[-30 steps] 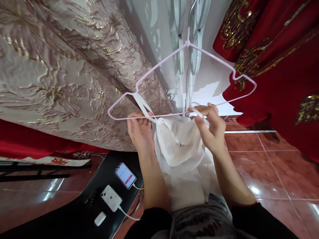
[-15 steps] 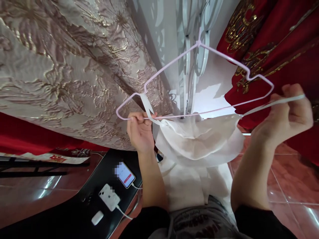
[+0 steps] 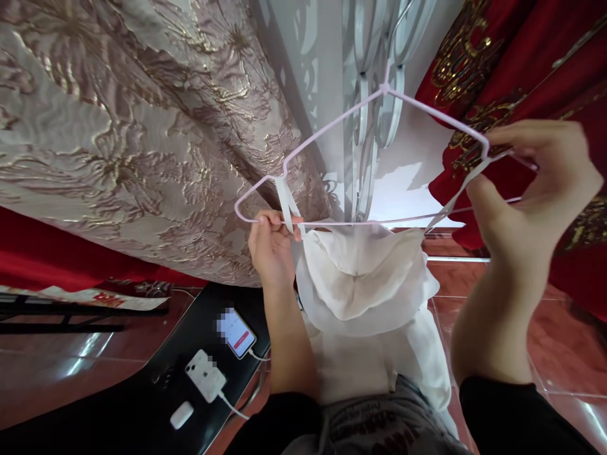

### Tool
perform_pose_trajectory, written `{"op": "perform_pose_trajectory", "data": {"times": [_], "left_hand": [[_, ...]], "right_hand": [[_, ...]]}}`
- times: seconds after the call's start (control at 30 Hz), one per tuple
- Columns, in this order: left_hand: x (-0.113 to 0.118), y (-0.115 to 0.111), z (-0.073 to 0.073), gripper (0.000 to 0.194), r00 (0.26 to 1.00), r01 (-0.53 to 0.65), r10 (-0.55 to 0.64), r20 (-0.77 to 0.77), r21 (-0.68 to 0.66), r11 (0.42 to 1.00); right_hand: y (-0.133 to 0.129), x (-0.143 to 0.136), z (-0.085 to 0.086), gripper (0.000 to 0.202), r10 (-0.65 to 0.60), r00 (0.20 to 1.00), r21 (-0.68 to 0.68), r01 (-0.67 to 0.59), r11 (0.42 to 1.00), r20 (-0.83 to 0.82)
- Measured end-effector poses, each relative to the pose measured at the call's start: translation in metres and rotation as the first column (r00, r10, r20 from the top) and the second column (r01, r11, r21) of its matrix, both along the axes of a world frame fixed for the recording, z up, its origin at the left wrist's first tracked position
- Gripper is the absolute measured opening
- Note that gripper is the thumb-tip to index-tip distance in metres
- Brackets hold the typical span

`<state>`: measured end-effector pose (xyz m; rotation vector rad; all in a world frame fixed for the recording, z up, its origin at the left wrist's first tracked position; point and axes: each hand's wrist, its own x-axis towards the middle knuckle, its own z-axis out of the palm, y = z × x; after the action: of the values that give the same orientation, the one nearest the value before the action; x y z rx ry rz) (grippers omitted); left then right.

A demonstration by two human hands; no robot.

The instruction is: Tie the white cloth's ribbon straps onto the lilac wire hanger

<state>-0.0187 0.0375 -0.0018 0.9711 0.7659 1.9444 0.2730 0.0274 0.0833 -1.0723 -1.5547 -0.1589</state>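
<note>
A pale pink clothes hanger (image 3: 339,119) hangs in front of me with a white garment (image 3: 360,284) below it. My left hand (image 3: 275,249) is closed around the hanger's bottom bar near its left end, by a white strap (image 3: 286,205) looped over the left notch. At the right notch, my right hand (image 3: 535,183) pinches the other white strap (image 3: 458,193), which runs from the garment's neckline up to the hanger. The right fingertips are partly hidden behind the hanger's end.
Left hangs a beige floral brocade cloth (image 3: 118,145); right, a red garment with gold sequins (image 3: 467,82). Behind stands white scrolled metalwork (image 3: 363,114). A black bench (image 3: 118,398) bears a lit phone (image 3: 238,335), a white phone (image 3: 206,376) and a white case (image 3: 182,415).
My right hand has moved left and up, bringing the right strap from beyond the hanger's end to its right notch. My left hand stays on the bottom bar.
</note>
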Motion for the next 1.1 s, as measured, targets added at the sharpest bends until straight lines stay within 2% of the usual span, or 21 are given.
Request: {"op": "perform_pose_trajectory", "data": {"times": [0.07, 0.1, 0.13, 0.17, 0.2, 0.27, 0.33, 0.4, 0.47, 0.53, 0.6, 0.67, 0.7, 0.77, 0.87, 0.93, 1.0, 1.03, 1.1], "left_hand": [[0.002, 0.001, 0.000, 0.045, 1.000, 0.008, -0.008, -0.002, -0.006, 1.000], [0.004, 0.001, 0.000, 0.045, 1.000, 0.008, -0.008, 0.001, -0.010, 1.000], [0.005, 0.001, -0.001, 0.044, 1.000, 0.004, -0.004, 0.004, -0.017, 1.000], [0.007, 0.000, -0.002, 0.041, 1.000, -0.007, 0.007, 0.004, -0.031, 1.000], [0.009, -0.001, -0.004, 0.037, 1.000, -0.024, 0.023, -0.003, -0.053, 0.998], [0.011, -0.007, -0.008, 0.030, 0.996, -0.078, 0.073, -0.050, -0.111, 0.991], [0.009, -0.018, -0.011, 0.026, 0.983, -0.120, 0.094, -0.155, -0.172, 0.978], [0.004, -0.032, -0.009, 0.022, 0.953, -0.138, 0.076, -0.292, -0.197, 0.971], [-0.002, -0.043, 0.002, 0.020, 0.911, -0.159, 0.071, -0.407, -0.187, 0.969], [-0.007, -0.048, 0.022, 0.019, 0.898, -0.165, 0.087, -0.432, -0.147, 0.975], [-0.010, -0.044, 0.044, 0.021, 0.942, -0.063, 0.033, -0.333, -0.081, 0.995], [-0.014, -0.034, 0.064, 0.038, 0.979, 0.092, -0.092, -0.183, -0.013, 0.996], [-0.015, -0.028, 0.071, 0.044, 0.983, 0.145, -0.143, -0.118, 0.008, 0.989], [-0.020, -0.017, 0.079, 0.044, 0.985, 0.174, -0.174, -0.006, 0.029, 0.984], [-0.026, -0.008, 0.070, 0.039, 0.982, 0.033, -0.042, 0.183, 0.048, 0.998], [-0.029, -0.008, 0.054, 0.039, 0.947, -0.144, 0.133, 0.291, 0.018, 0.989], [-0.031, -0.011, 0.035, 0.039, 0.908, -0.277, 0.289, 0.304, -0.082, 0.957], [-0.031, -0.013, 0.026, 0.040, 0.908, -0.292, 0.319, 0.270, -0.139, 0.946], [-0.026, -0.016, 0.012, 0.031, 0.945, -0.227, 0.270, 0.183, -0.226, 0.947]], "right_hand": [[-0.001, -0.018, -0.007, 0.029, 0.050, 0.996, 0.231, -0.031, 0.972, -0.077], [0.000, -0.028, -0.013, 0.029, 0.108, 0.990, 0.282, -0.078, 0.956, -0.093], [0.000, -0.037, -0.019, 0.028, 0.175, 0.981, 0.275, -0.146, 0.950, -0.083], [0.001, -0.045, -0.026, 0.028, 0.239, 0.970, 0.191, -0.226, 0.955, -0.045], [0.003, -0.052, -0.033, 0.028, 0.299, 0.954, 0.049, -0.300, 0.953, 0.022], [0.008, -0.063, -0.049, 0.030, 0.364, 0.916, -0.243, -0.319, 0.916, 0.168], [0.013, -0.069, -0.064, 0.029, 0.318, 0.917, -0.351, -0.223, 0.909, 0.241], [0.014, -0.072, -0.075, 0.027, 0.245, 0.943, -0.324, -0.164, 0.932, 0.226], [0.013, -0.074, -0.082, 0.026, 0.245, 0.950, -0.287, -0.184, 0.940, 0.192], [0.009, -0.076, -0.084, 0.027, 0.279, 0.942, -0.285, -0.221, 0.933, 0.184], [0.006, -0.079, -0.084, 0.028, 0.298, 0.938, -0.293, -0.239, 0.926, 0.178], [0.003, -0.082, -0.084, 0.030, 0.307, 0.933, -0.291, -0.245, 0.925, 0.187], [0.002, -0.083, -0.084, 0.031, 0.311, 0.929, -0.286, -0.248, 0.926, 0.199], [0.002, -0.084, -0.086, 0.034, 0.316, 0.922, -0.273, -0.251, 0.928, 0.224], [0.002, -0.082, -0.086, 0.036, 0.312, 0.920, -0.256, -0.250, 0.934, 0.239], [0.002, -0.079, -0.086, 0.034, 0.296, 0.925, -0.238, -0.239, 0.941, 0.240], [0.003, -0.075, -0.085, 0.032, 0.281, 0.928, -0.218, -0.230, 0.948, 0.243], [0.003, -0.075, -0.085, 0.031, 0.277, 0.929, -0.208, -0.228, 0.951, 0.244], [0.003, -0.075, -0.085, 0.031, 0.280, 0.928, -0.198, -0.234, 0.952, 0.248]]}}
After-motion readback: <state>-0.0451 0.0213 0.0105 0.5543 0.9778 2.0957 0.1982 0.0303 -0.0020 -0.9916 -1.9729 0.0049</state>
